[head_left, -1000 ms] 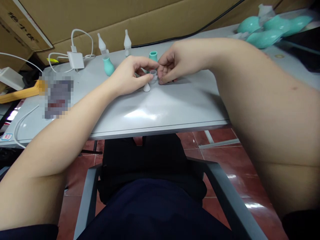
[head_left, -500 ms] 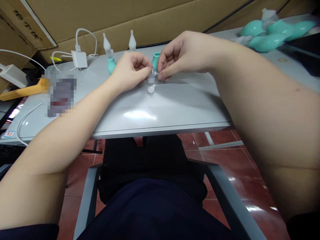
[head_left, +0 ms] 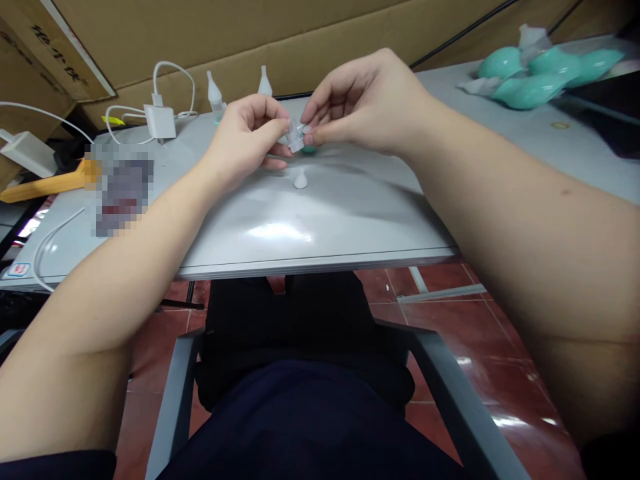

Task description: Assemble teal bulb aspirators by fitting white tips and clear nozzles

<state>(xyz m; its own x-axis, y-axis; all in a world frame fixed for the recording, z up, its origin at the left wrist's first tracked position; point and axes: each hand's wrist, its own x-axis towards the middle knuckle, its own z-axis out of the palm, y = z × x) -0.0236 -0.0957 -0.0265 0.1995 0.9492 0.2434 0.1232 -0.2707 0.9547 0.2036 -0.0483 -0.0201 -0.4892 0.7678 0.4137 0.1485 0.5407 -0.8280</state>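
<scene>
Between my hands is a small clear plastic connector, held above the grey table. My left hand pinches its left side between thumb and fingers. From the other side, my right hand grips it with thumb and forefinger. A small white tip rests on the table just below. Part of a mint-green rubber bulb shows behind the connector, mostly covered by my right hand. Farther back stand two white pointed nozzles, a left one on a clear piece and a right one, their lower parts hidden by my left hand.
At the back left are a white charger and looped cables. A yellow-orange object lies at the left, beside a blurred-out patch. Several mint-green bulbs, some with clear wrapping, lie at the back right near a dark flat object. A cardboard wall borders the back.
Both hands have lifted slightly and shifted left with the connector, which is now tilted. The green bulb behind has become mostly covered. The white tip stays on the table.
</scene>
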